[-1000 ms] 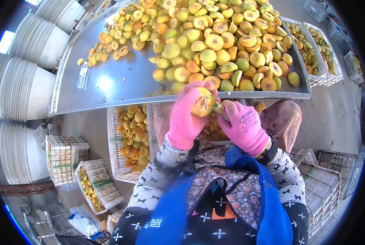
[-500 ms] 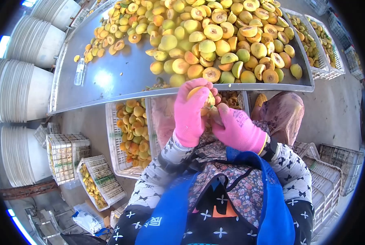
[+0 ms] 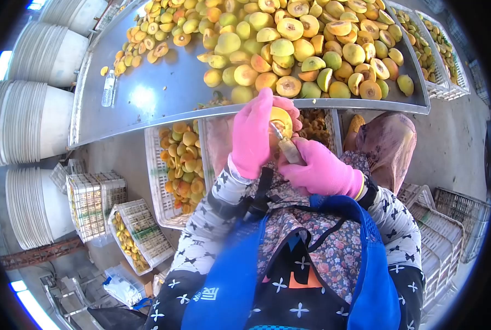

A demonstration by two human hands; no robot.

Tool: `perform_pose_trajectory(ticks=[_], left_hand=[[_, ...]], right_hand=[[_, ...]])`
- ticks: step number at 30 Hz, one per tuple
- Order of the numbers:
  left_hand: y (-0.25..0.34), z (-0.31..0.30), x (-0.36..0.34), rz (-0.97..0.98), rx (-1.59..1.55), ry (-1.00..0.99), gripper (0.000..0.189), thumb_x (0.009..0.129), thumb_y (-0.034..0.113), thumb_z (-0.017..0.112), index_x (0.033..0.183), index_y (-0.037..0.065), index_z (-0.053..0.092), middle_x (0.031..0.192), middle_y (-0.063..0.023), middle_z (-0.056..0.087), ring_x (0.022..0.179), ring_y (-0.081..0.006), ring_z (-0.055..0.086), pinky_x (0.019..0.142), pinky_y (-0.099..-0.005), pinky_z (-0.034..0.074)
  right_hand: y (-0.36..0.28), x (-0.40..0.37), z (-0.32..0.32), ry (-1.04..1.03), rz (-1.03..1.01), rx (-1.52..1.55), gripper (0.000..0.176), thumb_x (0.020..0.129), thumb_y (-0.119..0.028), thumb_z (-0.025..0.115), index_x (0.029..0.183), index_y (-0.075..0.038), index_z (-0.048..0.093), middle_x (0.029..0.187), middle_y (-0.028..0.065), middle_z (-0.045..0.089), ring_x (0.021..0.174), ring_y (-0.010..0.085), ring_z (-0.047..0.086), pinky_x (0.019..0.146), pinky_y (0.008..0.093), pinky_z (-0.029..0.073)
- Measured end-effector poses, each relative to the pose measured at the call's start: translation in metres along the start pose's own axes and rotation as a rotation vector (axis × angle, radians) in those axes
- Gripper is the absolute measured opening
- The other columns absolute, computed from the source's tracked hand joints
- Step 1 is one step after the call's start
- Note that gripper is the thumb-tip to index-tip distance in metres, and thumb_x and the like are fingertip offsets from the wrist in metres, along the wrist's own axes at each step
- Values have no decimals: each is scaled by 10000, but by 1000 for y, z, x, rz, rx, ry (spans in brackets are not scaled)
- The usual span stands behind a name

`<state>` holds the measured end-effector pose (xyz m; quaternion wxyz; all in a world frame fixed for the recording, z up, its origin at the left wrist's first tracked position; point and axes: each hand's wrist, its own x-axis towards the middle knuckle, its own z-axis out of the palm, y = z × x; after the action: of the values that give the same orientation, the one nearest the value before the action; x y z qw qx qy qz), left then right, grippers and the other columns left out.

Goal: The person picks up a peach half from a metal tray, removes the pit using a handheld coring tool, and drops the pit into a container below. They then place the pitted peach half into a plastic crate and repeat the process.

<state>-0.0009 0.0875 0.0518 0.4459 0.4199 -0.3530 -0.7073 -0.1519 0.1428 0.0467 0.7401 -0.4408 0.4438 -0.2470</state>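
In a pink glove, my left hand [image 3: 252, 136] is closed around a yellow peach half [image 3: 281, 116] just in front of the table edge. My right hand [image 3: 326, 171], gloved in pink too, grips the pale handle of a small pitting knife [image 3: 292, 152]. The knife's metal tip touches the cut face of the peach half. Behind my hands, many halved peaches [image 3: 289, 87] are heaped on the metal table [image 3: 141, 118], some with the pit showing.
A crate of peach halves [image 3: 182, 165] stands below the table at left, beside another container [image 3: 317, 126] holding dark scraps. A water bottle [image 3: 108, 89] is on the table. Stacked white tubs [image 3: 53, 124] line the left; crates [image 3: 437, 236] stand at right.
The peach half has turned so its cut face shows. My right hand has tilted, bringing the knife's handle and metal tip into sight against the fruit.
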Motion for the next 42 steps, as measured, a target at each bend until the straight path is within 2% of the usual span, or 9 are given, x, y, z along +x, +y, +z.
perform_pose_trajectory(ticks=[6, 9, 15, 19, 22, 24, 33, 37, 42], left_hand=[[-24, -4, -1, 457, 395, 132, 511, 1044, 453, 408, 988, 2, 640, 902, -140, 689, 714, -201, 669, 628, -297, 550], [-10, -3, -3, 72, 96, 24, 477, 1062, 379, 422, 927, -21, 645, 835, -132, 676, 678, -207, 663, 646, -308, 545], [-1, -25, -1, 130, 271, -287, 403, 1032, 327, 497, 962, -40, 648, 855, -132, 684, 731, -191, 673, 711, -312, 550], [36, -91, -25, -31, 303, -134, 259, 961, 203, 626, 1069, -26, 682, 970, -118, 696, 831, -173, 680, 806, -292, 545], [51, -177, -25, 422, 1246, 166, 243, 956, 184, 634, 1134, 29, 695, 1066, -109, 695, 932, -189, 674, 829, -294, 544], [61, -188, -9, 483, 1096, 297, 246, 953, 195, 638, 1138, 45, 699, 1097, -115, 693, 990, -225, 670, 847, -322, 546], [-32, -107, 146, 447, 1797, 426, 525, 805, 356, 754, 1255, 117, 628, 1278, -122, 560, 1173, -319, 523, 1014, -439, 420], [-38, -113, 145, 549, 1483, 268, 395, 794, 309, 738, 1141, 156, 629, 1252, -121, 532, 1243, -362, 423, 1047, -498, 338], [-32, -115, 129, 648, 944, 103, 400, 844, 69, 674, 1230, 46, 569, 1046, -90, 643, 898, -234, 645, 717, -351, 548]], right_hand=[[4, 2, -7, -196, 50, 134, 159, 899, -158, 625, 965, -32, 552, 639, 15, 549, 483, 104, 523, 441, 252, 392], [3, -2, -14, -282, 34, 266, 150, 886, -148, 632, 930, -19, 570, 629, 14, 544, 474, 105, 508, 431, 249, 377], [10, -1, -24, -502, 111, 344, 148, 871, -129, 667, 921, -2, 610, 632, 13, 552, 471, 97, 497, 435, 235, 369], [13, -6, -34, -405, 162, 163, 171, 894, -166, 697, 962, -30, 618, 660, 12, 582, 493, 76, 518, 443, 218, 381], [14, -10, -61, -191, 296, -121, 207, 883, -201, 692, 958, -26, 610, 709, 14, 622, 528, 94, 570, 484, 235, 447], [20, -3, -76, -27, 307, -332, 235, 865, -212, 689, 952, -11, 606, 717, 30, 629, 543, 106, 586, 502, 249, 471], [-6, -34, -99, 342, 59, -501, 323, 852, -208, 686, 1084, 9, 633, 762, 104, 643, 626, 180, 630, 589, 317, 494], [10, -34, -89, 334, -29, -508, 366, 859, -215, 695, 1136, 9, 609, 845, 171, 669, 791, 299, 671, 728, 376, 509], [17, -7, -67, 452, -435, -579, 396, 883, -239, 689, 1179, 4, 589, 935, 209, 678, 874, 370, 673, 763, 412, 531]])
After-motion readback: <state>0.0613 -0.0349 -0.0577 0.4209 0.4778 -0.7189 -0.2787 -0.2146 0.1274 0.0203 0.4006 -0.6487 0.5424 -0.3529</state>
